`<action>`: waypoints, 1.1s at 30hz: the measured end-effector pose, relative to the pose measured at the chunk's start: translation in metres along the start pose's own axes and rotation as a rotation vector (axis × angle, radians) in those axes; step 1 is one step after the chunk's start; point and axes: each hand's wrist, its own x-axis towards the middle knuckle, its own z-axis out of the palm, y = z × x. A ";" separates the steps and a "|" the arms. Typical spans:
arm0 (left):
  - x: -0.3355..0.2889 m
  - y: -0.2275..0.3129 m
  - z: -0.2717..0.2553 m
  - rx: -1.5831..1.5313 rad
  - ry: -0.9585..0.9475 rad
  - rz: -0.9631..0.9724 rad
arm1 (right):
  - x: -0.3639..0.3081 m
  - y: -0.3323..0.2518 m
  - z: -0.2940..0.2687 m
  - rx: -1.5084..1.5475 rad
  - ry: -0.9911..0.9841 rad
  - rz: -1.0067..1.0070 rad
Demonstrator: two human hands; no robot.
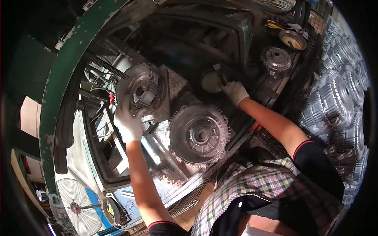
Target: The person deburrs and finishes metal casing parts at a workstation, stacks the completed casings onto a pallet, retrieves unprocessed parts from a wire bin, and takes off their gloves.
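My left hand (129,122), in a white glove, grips the left rim of a round finned metal housing (145,94). That part stands tilted on the left of the bench, and some fingers are behind its edge. My right hand (236,93), also gloved, is closed round the handle of a flat-ended tool, perhaps a brush (219,72). The tool's end is over a round shallow dish (211,82) of pale content. Between my arms a larger round metal housing (200,135) lies with its hollow side up, a hub at its centre and small fins round its rim.
A smaller finned metal part (277,59) stands at the far right, near a metal bowl (293,40) and a yellow-handled tool (273,25). Stacked silvery housings (330,98) fill the right side. A green machine frame (65,74) curves along the left, with a fan (75,206) below.
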 end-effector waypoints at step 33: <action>-0.355 0.091 -0.048 -0.360 -0.563 -0.680 | 0.176 -0.130 -0.215 1.659 0.492 0.034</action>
